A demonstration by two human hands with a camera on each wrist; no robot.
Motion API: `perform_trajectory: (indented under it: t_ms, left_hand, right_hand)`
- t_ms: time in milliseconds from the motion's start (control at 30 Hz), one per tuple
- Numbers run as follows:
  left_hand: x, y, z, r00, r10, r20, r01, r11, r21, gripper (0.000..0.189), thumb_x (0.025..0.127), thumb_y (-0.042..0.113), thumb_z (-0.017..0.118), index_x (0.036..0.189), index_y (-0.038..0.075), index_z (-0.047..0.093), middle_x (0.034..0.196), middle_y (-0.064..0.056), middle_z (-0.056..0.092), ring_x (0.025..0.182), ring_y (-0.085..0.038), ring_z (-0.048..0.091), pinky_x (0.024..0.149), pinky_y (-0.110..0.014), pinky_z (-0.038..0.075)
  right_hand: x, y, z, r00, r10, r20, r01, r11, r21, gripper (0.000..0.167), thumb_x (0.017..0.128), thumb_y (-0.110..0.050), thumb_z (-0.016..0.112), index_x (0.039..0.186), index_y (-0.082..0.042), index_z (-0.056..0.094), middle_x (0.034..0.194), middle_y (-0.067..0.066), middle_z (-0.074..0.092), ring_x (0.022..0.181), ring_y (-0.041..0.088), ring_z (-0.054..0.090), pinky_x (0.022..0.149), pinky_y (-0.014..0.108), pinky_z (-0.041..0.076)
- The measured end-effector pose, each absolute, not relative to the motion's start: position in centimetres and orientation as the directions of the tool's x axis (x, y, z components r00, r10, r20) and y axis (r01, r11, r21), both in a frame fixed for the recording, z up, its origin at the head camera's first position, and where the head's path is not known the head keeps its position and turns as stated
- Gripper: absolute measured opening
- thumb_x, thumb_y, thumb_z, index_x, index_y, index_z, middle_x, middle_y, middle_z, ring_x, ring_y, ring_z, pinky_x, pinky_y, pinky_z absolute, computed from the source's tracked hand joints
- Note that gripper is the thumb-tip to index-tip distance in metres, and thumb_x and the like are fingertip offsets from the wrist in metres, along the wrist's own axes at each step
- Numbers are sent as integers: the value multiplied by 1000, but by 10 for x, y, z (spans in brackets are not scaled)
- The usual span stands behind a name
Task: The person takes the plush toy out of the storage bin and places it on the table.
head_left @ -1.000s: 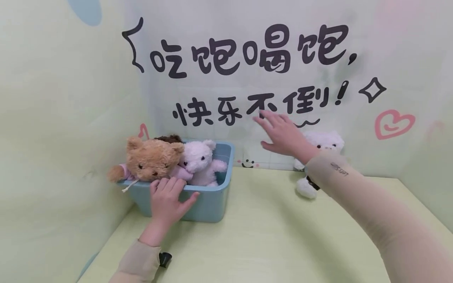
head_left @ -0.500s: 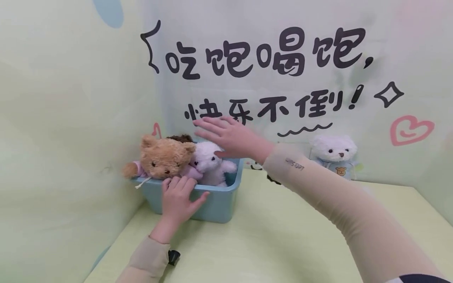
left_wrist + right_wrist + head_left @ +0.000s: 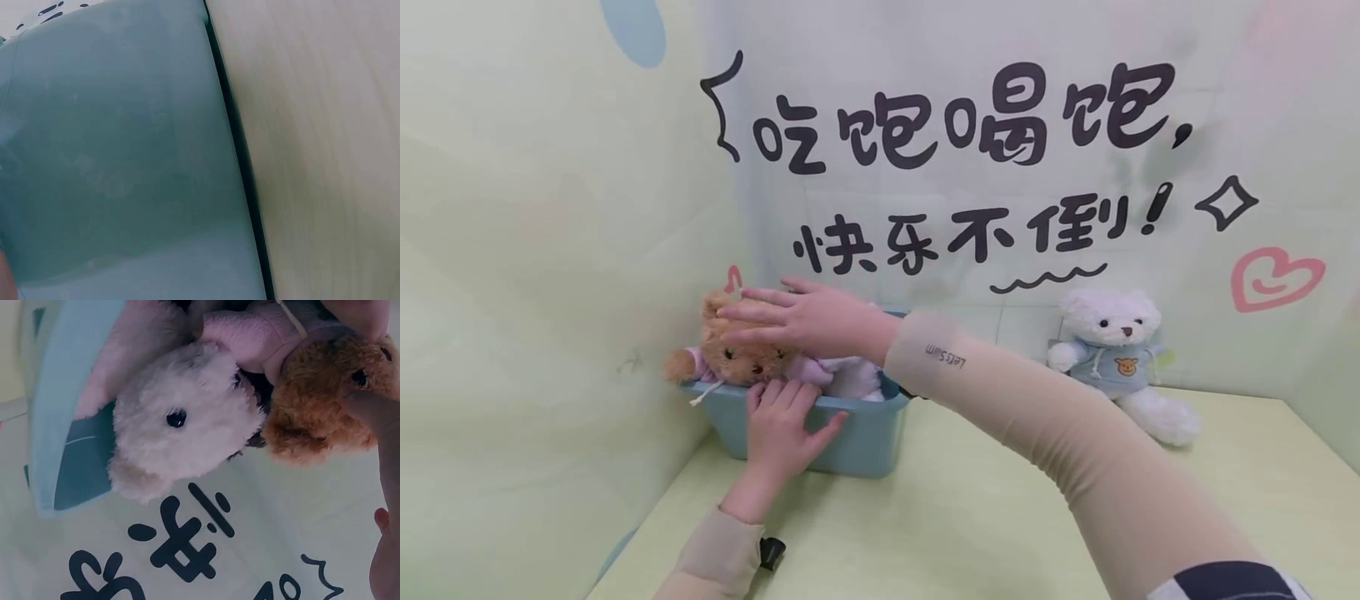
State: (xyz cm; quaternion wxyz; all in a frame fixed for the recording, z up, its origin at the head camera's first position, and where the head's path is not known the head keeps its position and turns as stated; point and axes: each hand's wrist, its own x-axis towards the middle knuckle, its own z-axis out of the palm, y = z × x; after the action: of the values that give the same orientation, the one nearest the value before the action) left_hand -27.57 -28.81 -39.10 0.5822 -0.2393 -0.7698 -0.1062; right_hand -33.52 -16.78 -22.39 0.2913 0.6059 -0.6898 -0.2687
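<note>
A light-blue bin (image 3: 865, 442) holds stuffed toys. A tan teddy bear (image 3: 745, 358) in a pink top leans on its front rim, one arm hanging over the left side. Beside it is a white teddy bear (image 3: 187, 412), mostly hidden behind my right hand in the head view. My left hand (image 3: 782, 429) grips the front rim, fingers hooked over the edge and thumb outside. My right hand (image 3: 820, 321) lies across the tan bear's head with fingers straight and spread. In the right wrist view its thumb (image 3: 375, 415) reaches the bear's face.
Another white teddy bear (image 3: 1108, 358) in a blue hoodie sits on the pale table (image 3: 985, 508) against the back wall, at the right. The left wall (image 3: 550, 333) stands close beside the bin. A small black piece (image 3: 771, 552) shows at my left wrist.
My right hand has moved left from near the hoodie-wearing white bear, over the bin, and down onto the tan bear's head. My left hand has stayed on the rim.
</note>
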Motion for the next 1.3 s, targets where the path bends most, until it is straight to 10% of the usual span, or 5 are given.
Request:
perform_trajectory:
  t_ms: [233,600,933,1300]
  left_hand:
    - [-272,-286,-395,-215,238,947,492,864,-105,49,90,56,52,83,8,60,77,-8,61,71,-33,53,75,-52,35]
    - [-272,-284,-396,-234,244,941,488,867,-103,51,91,58,50,80,8,56,75,-6,57,69,-29,50,77,-50,34]
    - [-272,-286,-391,-222,242,945,496,862,-104,48,89,55,54,79,9,56,73,-5,56,68,-29,49,75,-49,33]
    - [-274,-289,-389,-203,247,948,489,864,-121,46,88,55,55,80,10,57,72,-5,57,66,-28,48,75,-48,34]
  right_hand:
    - [-332,-177,-236,-143,-989,30,-789,132,600,61,98,-19,51,150,-42,30,160,-8,17,146,20,17,88,36,44]
    - [-354,-174,-241,-331,-933,144,-863,361,354,74,83,-58,65,148,-39,37,157,-10,25,136,17,37,94,41,37]
    - [-342,-194,-241,-395,-877,274,-861,458,222,70,83,-52,68,143,-25,43,138,-5,47,107,20,56,86,37,44]
    - [-344,-216,-239,-574,-797,186,-810,586,10,109,77,-55,72,156,-29,1,138,7,44,111,24,52,88,39,44]
